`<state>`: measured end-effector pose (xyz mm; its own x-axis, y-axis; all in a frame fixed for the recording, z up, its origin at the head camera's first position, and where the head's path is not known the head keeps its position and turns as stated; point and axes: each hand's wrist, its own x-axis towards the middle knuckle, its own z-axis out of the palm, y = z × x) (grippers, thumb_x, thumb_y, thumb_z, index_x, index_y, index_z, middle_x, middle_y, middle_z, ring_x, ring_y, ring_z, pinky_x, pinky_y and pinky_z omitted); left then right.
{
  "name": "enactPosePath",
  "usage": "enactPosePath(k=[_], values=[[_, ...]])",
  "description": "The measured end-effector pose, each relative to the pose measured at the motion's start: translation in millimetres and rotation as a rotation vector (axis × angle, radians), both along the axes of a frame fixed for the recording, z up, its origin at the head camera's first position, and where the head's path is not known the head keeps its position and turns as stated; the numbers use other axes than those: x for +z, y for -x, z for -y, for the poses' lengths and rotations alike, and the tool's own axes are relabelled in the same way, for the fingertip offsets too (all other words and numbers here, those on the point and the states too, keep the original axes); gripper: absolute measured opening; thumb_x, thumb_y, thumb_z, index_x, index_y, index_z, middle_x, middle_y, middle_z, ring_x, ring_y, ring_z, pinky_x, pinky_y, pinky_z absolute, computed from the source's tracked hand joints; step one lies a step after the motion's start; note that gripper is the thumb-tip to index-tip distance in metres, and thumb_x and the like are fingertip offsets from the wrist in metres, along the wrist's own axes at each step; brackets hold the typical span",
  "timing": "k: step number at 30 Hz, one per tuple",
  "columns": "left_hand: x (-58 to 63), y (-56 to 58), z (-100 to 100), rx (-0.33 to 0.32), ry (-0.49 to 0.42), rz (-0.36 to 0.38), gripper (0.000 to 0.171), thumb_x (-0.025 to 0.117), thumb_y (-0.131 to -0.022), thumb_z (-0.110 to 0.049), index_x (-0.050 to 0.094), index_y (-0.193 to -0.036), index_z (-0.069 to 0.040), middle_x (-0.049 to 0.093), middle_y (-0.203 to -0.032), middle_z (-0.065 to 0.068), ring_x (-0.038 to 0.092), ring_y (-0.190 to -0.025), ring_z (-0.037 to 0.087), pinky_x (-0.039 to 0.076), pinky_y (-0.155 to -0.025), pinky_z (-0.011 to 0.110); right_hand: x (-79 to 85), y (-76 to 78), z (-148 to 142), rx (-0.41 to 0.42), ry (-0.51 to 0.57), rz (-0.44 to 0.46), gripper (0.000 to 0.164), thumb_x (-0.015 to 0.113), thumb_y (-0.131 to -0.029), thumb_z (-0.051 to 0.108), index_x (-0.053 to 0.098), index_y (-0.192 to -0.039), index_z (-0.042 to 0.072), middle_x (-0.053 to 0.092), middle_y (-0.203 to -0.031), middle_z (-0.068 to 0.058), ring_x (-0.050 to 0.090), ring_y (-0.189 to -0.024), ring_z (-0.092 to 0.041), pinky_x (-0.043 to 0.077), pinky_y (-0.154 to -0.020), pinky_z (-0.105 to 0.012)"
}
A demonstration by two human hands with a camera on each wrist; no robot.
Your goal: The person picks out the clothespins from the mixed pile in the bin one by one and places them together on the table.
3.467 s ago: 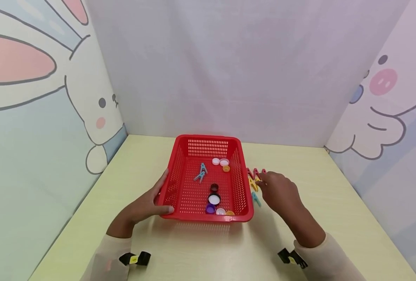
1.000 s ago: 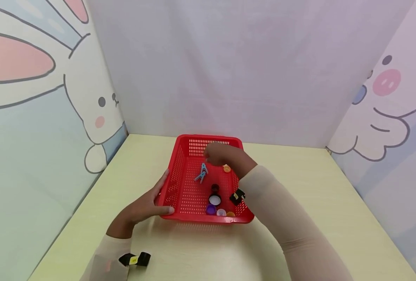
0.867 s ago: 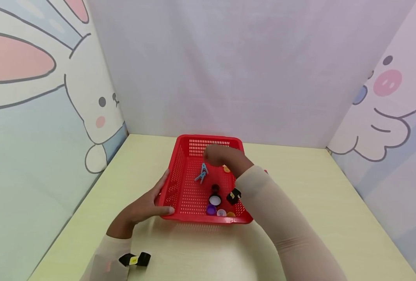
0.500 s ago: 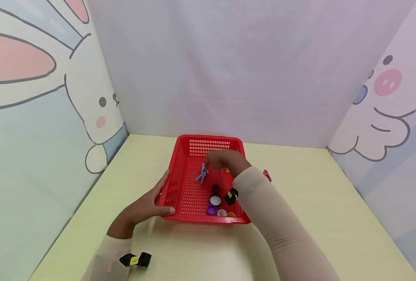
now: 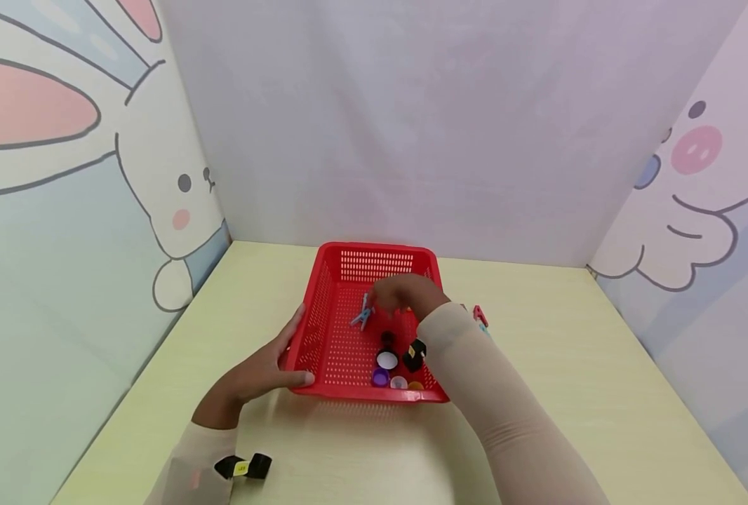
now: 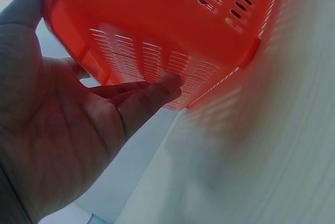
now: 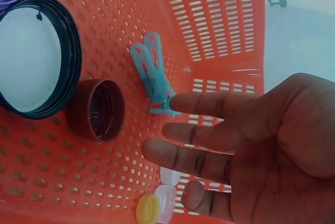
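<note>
A red plastic basket (image 5: 374, 394) with perforated walls stands on the table. My left hand (image 5: 262, 366) grips its near-left corner, thumb over the rim and fingers against the outside wall. Inside the basket my right hand (image 7: 251, 145) reaches down, fingers spread and fairly straight, nothing between them. One fingertip is right at a pair of teal clothespins (image 7: 153, 72) on the basket floor. Near them lie a brown bottle cap (image 7: 99, 110), a black-rimmed lid (image 7: 36, 56) with a white inside, a purple cap (image 5: 380, 377) and a yellow cap (image 7: 148, 209).
Right of the basket, a red clothespin (image 5: 480, 315) and a bit of a teal one show past the right sleeve (image 5: 506, 407). A clear cap (image 5: 398, 382) and an orange cap (image 5: 415, 386) lie by the basket's near wall. Printed curtains surround the table (image 5: 601, 365).
My right hand has gone from the clothespins right of the basket to inside it, then lower and nearer, down by the teal pair. My left hand has kept its place.
</note>
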<state>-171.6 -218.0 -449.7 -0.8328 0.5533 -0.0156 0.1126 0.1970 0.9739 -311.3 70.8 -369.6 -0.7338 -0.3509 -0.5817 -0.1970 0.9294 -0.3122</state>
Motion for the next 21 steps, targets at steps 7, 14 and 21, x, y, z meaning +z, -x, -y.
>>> enactPosePath(k=[7,14,21], values=[[0.2,0.4,0.4,0.002,0.008,-0.001,0.131,0.089,-0.088,-0.026,-0.008,-0.176,-0.032,0.033,-0.165,0.027,0.047,-0.144,0.047,0.067,-0.094,0.037,-2.2,1.5,-2.4,0.014,0.025,0.007,0.051,0.069,-0.1,-0.003,0.071,-0.143,0.023,0.062,-0.14,-0.008,0.055,-0.127,-0.028,0.06,-0.109,-0.047],[0.2,0.5,0.8,0.009,0.014,-0.001,0.131,0.088,-0.088,-0.023,-0.008,-0.176,-0.032,0.032,-0.166,0.027,0.046,-0.145,0.048,0.067,-0.094,0.037,-6.1,4.6,0.5,0.036,-0.006,-0.017,0.048,0.073,-0.097,-0.002,0.073,-0.14,0.021,0.064,-0.132,-0.007,0.056,-0.125,-0.027,0.061,-0.106,-0.044],[-0.4,-0.5,0.7,0.014,0.019,-0.002,0.13,0.087,-0.088,-0.02,-0.007,-0.176,-0.033,0.032,-0.167,0.026,0.045,-0.146,0.048,0.068,-0.093,0.038,-7.9,6.3,2.7,0.058,-0.018,-0.053,0.044,0.074,-0.098,0.003,0.075,-0.139,0.021,0.066,-0.131,-0.006,0.057,-0.123,-0.026,0.06,-0.102,-0.042]])
